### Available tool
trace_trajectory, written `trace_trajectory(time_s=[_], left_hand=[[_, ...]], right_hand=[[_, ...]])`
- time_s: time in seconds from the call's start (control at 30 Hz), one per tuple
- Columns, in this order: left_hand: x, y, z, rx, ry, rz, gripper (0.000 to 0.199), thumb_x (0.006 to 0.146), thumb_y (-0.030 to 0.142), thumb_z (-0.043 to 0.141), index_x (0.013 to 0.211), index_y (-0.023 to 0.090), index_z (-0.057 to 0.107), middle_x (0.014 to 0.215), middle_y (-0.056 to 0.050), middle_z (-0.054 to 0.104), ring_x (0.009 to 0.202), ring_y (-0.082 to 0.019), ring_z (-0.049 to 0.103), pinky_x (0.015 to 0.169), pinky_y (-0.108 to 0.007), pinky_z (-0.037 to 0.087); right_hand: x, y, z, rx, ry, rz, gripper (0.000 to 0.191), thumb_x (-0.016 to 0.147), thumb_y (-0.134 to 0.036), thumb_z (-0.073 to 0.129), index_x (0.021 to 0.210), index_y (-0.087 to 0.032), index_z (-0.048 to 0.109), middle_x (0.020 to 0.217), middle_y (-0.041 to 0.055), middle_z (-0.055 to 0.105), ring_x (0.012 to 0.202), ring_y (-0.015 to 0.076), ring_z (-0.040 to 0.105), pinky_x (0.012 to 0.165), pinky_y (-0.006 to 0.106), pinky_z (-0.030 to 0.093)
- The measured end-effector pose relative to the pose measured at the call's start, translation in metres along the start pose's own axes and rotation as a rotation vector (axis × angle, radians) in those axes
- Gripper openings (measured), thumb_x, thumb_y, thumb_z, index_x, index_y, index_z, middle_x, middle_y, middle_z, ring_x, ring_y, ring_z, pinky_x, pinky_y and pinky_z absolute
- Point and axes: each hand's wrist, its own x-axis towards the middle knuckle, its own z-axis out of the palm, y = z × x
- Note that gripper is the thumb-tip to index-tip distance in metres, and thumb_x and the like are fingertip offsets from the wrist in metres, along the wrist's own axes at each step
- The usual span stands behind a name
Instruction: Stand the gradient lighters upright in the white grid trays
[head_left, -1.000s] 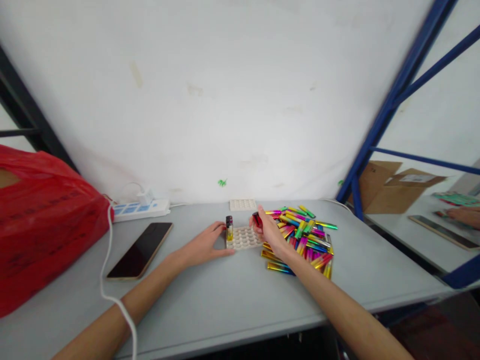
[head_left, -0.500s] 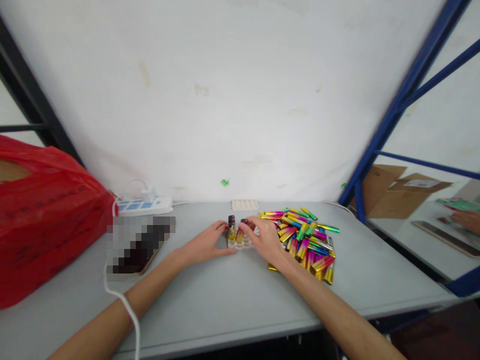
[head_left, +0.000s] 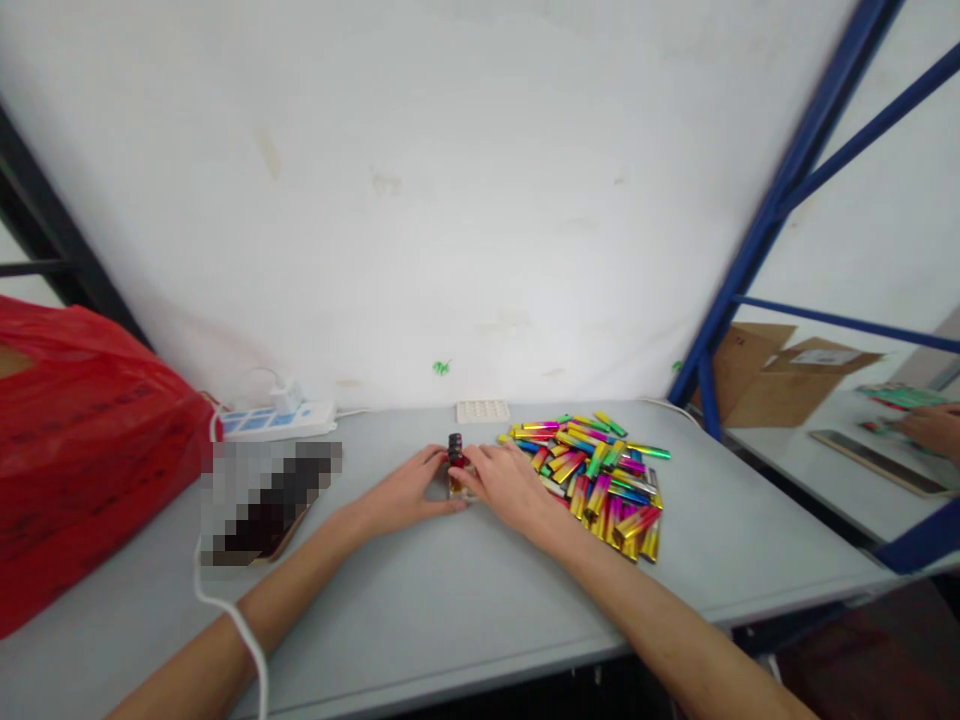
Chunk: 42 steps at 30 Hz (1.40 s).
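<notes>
- Head view: the right hand (head_left: 510,485), now farther left, is reaching black-topped lighters (head_left: 455,443) standing in the tray (head_left: 461,494), apparently seating another; its grip cannot be told.
- The left hand (head_left: 409,490) is spanning the tray's end, digits apart, clasp uncertain.

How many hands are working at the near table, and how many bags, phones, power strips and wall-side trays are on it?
Hands: 2 (left hand, right hand)
Red bag: 1
Phone: 1
Power strip: 1
Wall-side tray: 1
Total: 6
</notes>
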Motion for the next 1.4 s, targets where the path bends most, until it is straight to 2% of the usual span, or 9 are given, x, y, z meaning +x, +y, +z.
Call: trace_trajectory(time_s=[0.13, 0.27, 0.33, 0.47, 0.83, 1.0, 1.17, 1.3, 1.4], left_hand=[[0.000, 0.002, -0.002, 0.001, 0.020, -0.031, 0.058, 0.085, 0.061, 0.080, 0.128, 0.023, 0.067, 0.138, -0.014, 0.066, 0.130, -0.037, 0.065, 0.116, -0.049, 0.051], [0.001, 0.005, -0.004, 0.003, -0.001, -0.079, 0.065, 0.083, 0.063, 0.080, 0.130, 0.021, 0.067, 0.144, -0.017, 0.064, 0.134, -0.040, 0.062, 0.119, -0.050, 0.050], [0.001, 0.006, -0.005, -0.001, -0.009, -0.094, 0.067, 0.082, 0.064, 0.080, 0.131, 0.020, 0.067, 0.145, -0.018, 0.063, 0.135, -0.041, 0.062, 0.120, -0.051, 0.049], [0.001, 0.009, -0.006, 0.000, -0.027, -0.110, 0.068, 0.083, 0.065, 0.079, 0.133, 0.020, 0.065, 0.149, -0.019, 0.061, 0.136, -0.040, 0.061, 0.121, -0.052, 0.048], [0.001, 0.003, -0.003, 0.013, -0.011, -0.087, 0.069, 0.083, 0.067, 0.078, 0.134, 0.022, 0.065, 0.146, -0.017, 0.063, 0.134, -0.039, 0.062, 0.119, -0.049, 0.050], [0.001, 0.005, -0.005, 0.031, -0.035, -0.100, 0.069, 0.084, 0.065, 0.077, 0.134, 0.020, 0.064, 0.147, -0.018, 0.062, 0.136, -0.039, 0.061, 0.121, -0.049, 0.048], [0.001, 0.005, -0.005, 0.002, -0.008, -0.092, 0.070, 0.082, 0.066, 0.080, 0.132, 0.020, 0.066, 0.146, -0.017, 0.064, 0.134, -0.041, 0.063, 0.119, -0.050, 0.050], [0.000, 0.003, -0.004, 0.005, -0.019, -0.075, 0.069, 0.084, 0.067, 0.077, 0.134, 0.021, 0.065, 0.147, -0.017, 0.062, 0.135, -0.039, 0.062, 0.119, -0.051, 0.049], [0.001, 0.002, -0.003, 0.012, 0.000, -0.074, 0.069, 0.083, 0.069, 0.078, 0.132, 0.020, 0.066, 0.145, -0.017, 0.064, 0.134, -0.040, 0.063, 0.118, -0.051, 0.050]], right_hand=[[-0.003, 0.021, -0.011, -0.013, 0.033, 0.031, 0.035, 0.113, -0.045, 0.050, 0.104, -0.019, 0.072, 0.099, 0.0107, 0.078, 0.100, 0.0256, 0.072, 0.098, 0.039, 0.047], [-0.008, 0.068, -0.022, -0.084, 0.078, 0.186, 0.029, 0.113, -0.025, 0.045, 0.127, -0.016, 0.069, 0.127, 0.0159, 0.073, 0.121, 0.0281, 0.066, 0.107, 0.040, 0.045], [-0.011, 0.091, -0.025, -0.119, 0.021, 0.255, 0.032, 0.110, -0.017, 0.047, 0.136, -0.013, 0.066, 0.141, 0.0189, 0.067, 0.131, 0.0295, 0.061, 0.112, 0.040, 0.043], [-0.014, 0.115, -0.028, -0.150, -0.157, 0.294, 0.030, 0.107, -0.020, 0.054, 0.133, -0.015, 0.069, 0.136, 0.0159, 0.070, 0.127, 0.0293, 0.064, 0.109, 0.038, 0.046], [-0.014, 0.114, -0.033, -0.138, -0.183, 0.347, 0.025, 0.105, -0.034, 0.065, 0.124, -0.019, 0.072, 0.119, 0.0124, 0.074, 0.113, 0.0272, 0.069, 0.097, 0.034, 0.048], [-0.014, 0.119, -0.031, -0.055, -0.086, 0.326, 0.020, 0.105, -0.028, 0.064, 0.120, -0.020, 0.074, 0.117, 0.0114, 0.074, 0.110, 0.0259, 0.070, 0.096, 0.032, 0.049], [-0.011, 0.116, -0.030, 0.138, 0.135, 0.321, 0.029, 0.110, -0.030, 0.049, 0.119, -0.018, 0.074, 0.108, 0.0109, 0.079, 0.103, 0.0254, 0.073, 0.095, 0.034, 0.049], [-0.009, 0.108, -0.030, 0.348, 0.272, 0.360, 0.031, 0.101, -0.046, 0.060, 0.112, -0.021, 0.076, 0.079, 0.0017, 0.073, 0.073, 0.0216, 0.067, 0.076, 0.032, 0.048], [-0.006, 0.100, -0.027, 0.543, 0.326, 0.403, 0.044, 0.091, -0.064, 0.066, 0.083, -0.020, 0.070, 0.063, -0.0020, 0.059, 0.061, 0.0178, 0.054, 0.063, 0.030, 0.042]])
